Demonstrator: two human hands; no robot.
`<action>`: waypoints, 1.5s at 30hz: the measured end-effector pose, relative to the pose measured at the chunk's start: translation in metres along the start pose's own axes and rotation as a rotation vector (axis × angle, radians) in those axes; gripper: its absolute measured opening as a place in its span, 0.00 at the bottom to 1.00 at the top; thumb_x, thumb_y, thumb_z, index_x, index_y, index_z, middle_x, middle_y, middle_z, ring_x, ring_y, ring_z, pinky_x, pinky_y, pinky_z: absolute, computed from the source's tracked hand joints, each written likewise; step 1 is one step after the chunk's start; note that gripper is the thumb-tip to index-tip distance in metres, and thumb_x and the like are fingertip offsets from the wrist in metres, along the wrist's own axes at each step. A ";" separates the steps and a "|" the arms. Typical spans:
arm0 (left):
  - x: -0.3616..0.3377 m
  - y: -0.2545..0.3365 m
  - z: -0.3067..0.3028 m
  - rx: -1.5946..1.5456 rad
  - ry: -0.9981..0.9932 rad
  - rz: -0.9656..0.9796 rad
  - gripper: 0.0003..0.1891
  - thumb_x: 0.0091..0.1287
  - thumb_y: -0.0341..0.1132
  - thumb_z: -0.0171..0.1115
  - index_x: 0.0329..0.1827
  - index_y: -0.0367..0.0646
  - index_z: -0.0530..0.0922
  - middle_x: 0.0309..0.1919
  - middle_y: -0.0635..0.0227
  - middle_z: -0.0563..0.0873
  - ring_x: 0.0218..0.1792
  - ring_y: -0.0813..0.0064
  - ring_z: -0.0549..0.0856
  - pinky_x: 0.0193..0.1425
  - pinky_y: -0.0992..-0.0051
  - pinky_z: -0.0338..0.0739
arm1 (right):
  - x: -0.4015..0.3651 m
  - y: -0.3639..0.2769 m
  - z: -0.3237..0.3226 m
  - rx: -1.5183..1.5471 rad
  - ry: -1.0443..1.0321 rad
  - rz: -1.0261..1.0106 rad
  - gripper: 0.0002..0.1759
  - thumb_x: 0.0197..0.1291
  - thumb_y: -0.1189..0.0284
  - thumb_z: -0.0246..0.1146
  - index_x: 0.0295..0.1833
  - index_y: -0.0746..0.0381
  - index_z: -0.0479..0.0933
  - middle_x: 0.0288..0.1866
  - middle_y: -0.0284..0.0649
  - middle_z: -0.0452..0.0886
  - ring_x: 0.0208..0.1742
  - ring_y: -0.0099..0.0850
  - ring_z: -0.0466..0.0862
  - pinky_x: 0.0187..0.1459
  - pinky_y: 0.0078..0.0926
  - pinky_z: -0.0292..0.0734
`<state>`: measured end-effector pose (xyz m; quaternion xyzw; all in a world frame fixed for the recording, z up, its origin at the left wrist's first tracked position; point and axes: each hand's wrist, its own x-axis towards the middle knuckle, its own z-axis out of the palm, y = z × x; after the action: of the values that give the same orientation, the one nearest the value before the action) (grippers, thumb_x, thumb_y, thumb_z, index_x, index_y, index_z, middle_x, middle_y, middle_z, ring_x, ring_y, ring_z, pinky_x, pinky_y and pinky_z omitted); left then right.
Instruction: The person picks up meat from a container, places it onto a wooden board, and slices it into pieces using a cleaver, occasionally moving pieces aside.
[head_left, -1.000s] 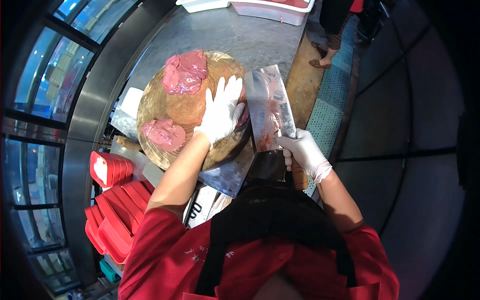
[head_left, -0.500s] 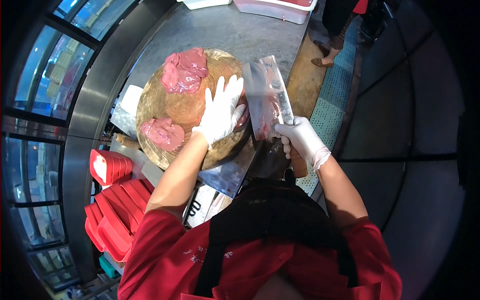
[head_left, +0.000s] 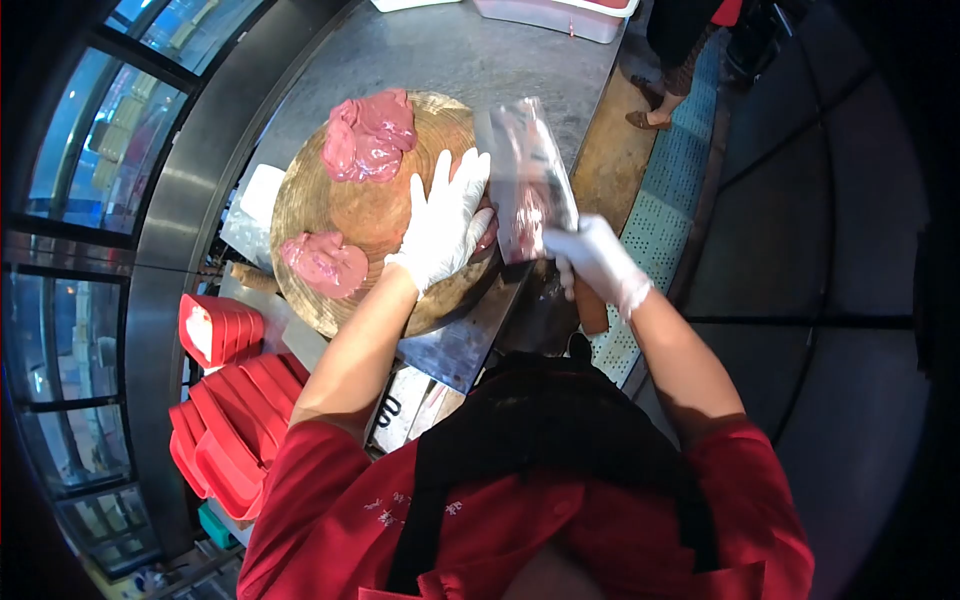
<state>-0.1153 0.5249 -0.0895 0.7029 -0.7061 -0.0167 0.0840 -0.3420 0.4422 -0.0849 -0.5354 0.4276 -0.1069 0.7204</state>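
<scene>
My left hand [head_left: 440, 225], in a white glove, lies flat with fingers stretched over a slice of raw meat [head_left: 487, 238] at the right side of a round wooden chopping block [head_left: 375, 215]. Most of that slice is hidden under the palm. A wide cleaver [head_left: 530, 190], its blade shiny and smeared with red, is gripped by its wooden handle in my gloved right hand [head_left: 597, 262]. The blade is just right of my left fingers and slightly blurred. Two glossy pink pieces of raw meat rest on the block: a larger heap [head_left: 370, 135] at the back and a smaller piece [head_left: 325, 265] at front left.
Red plastic containers [head_left: 235, 425] are stacked at lower left, beside another red stack [head_left: 222, 330]. Along the far edge of the steel table [head_left: 440, 50] stands a white tub [head_left: 560, 15]. Another person's legs [head_left: 675, 85] show at upper right, near a perforated green mat [head_left: 670, 165].
My right hand and the cleaver have moved slightly up and to the left, with the blade turned a little. My left hand stays on the meat.
</scene>
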 end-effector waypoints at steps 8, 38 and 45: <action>-0.017 0.004 -0.009 0.032 -0.063 0.032 0.38 0.75 0.40 0.55 0.86 0.48 0.49 0.83 0.55 0.54 0.83 0.45 0.51 0.79 0.33 0.47 | -0.032 0.011 0.007 0.046 -0.016 0.007 0.12 0.69 0.69 0.62 0.36 0.67 0.76 0.19 0.34 0.73 0.15 0.26 0.75 0.16 0.27 0.74; 0.003 -0.010 -0.004 0.002 -0.015 -0.025 0.37 0.77 0.37 0.54 0.86 0.54 0.49 0.84 0.57 0.55 0.84 0.50 0.53 0.81 0.37 0.44 | 0.033 -0.013 0.010 -0.022 0.000 0.033 0.13 0.69 0.66 0.65 0.35 0.64 0.75 0.21 0.32 0.74 0.16 0.24 0.75 0.18 0.29 0.75; -0.011 -0.002 -0.005 -0.041 -0.032 -0.027 0.37 0.76 0.35 0.55 0.86 0.53 0.51 0.84 0.57 0.55 0.84 0.49 0.52 0.80 0.35 0.44 | -0.050 0.021 0.012 -0.039 -0.078 0.078 0.15 0.70 0.67 0.62 0.39 0.72 0.77 0.19 0.37 0.75 0.14 0.28 0.77 0.14 0.30 0.72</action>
<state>-0.1131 0.5363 -0.0862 0.7101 -0.6974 -0.0433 0.0868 -0.3700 0.4896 -0.0769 -0.5360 0.4216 -0.0495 0.7297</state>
